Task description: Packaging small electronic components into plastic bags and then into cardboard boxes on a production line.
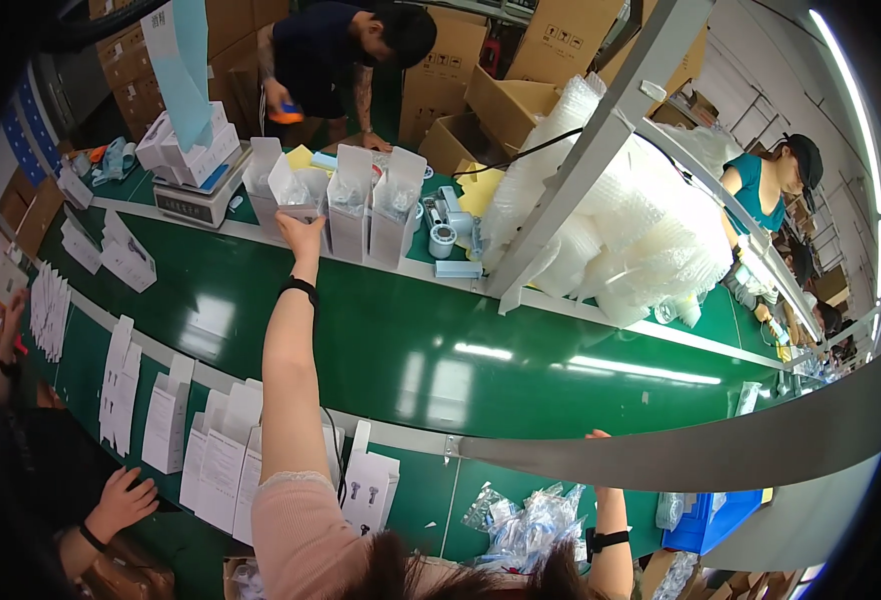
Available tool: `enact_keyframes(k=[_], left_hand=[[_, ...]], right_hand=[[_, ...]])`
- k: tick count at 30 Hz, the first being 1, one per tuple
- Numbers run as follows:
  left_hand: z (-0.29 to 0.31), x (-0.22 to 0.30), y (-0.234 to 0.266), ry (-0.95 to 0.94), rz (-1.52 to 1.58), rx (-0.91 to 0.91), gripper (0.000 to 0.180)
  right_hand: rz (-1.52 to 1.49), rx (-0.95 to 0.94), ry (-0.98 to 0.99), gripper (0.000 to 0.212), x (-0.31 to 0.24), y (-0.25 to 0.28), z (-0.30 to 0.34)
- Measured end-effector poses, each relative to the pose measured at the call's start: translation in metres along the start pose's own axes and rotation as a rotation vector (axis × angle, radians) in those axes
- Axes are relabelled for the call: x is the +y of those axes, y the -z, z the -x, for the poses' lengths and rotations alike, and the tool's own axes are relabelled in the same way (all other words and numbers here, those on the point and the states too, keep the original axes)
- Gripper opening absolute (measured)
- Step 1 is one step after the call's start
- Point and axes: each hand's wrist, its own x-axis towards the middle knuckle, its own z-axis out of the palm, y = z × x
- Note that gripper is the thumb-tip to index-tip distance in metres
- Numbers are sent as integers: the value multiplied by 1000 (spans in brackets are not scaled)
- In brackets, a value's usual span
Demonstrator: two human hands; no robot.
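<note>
Across the green conveyor belt (381, 310), my left arm is stretched far out. My left hand (303, 236) is closed on the lower part of a white carton (289, 186) with its flap up, among other open white cartons (349, 215) holding clear-wrapped contents. My right hand (601, 437) is on the near right side, mostly covered by a curved grey metal rail; only a bit of fingertip shows above it. Nearest to my right forearm lies a pile of clear plastic bags (531, 530) with small parts inside.
White printed cartons (223, 455) line the near bench. A scale (199, 200) bears white boxes. Bubble-wrap bags (601, 220) heap behind a metal post (601, 150). A blue bin (716, 520) sits at right. Co-workers are across the belt, far right and left, one hand (123, 503) near.
</note>
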Motion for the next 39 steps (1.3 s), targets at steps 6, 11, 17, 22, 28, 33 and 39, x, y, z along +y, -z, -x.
enact_keyframes(k=[6, 11, 17, 22, 28, 33, 39], left_hand=[[-14, -16, 14, 83, -297, -230, 86], [6, 77, 41, -208, -885, -991, 48], [49, 186, 110, -371, -1126, -965, 39], [83, 278, 216, -680, -929, -1019, 58], [108, 306, 339, -403, -533, -1157, 64], [135, 295, 327, -287, -169, -1065, 46], [172, 307, 323, 14, 265, -1141, 47]], right_hand=[[-243, 34, -12, 29, 40, 29, -13], [320, 102, -82, 31, 22, 31, -14], [1493, -278, 227, 39, -61, -13, 63], [1353, -532, 407, 43, -96, -51, 138], [639, -881, 391, 51, -42, -114, 205], [711, -1116, 1005, 66, 11, -213, 248], [346, -1238, 616, 68, 49, -235, 271]])
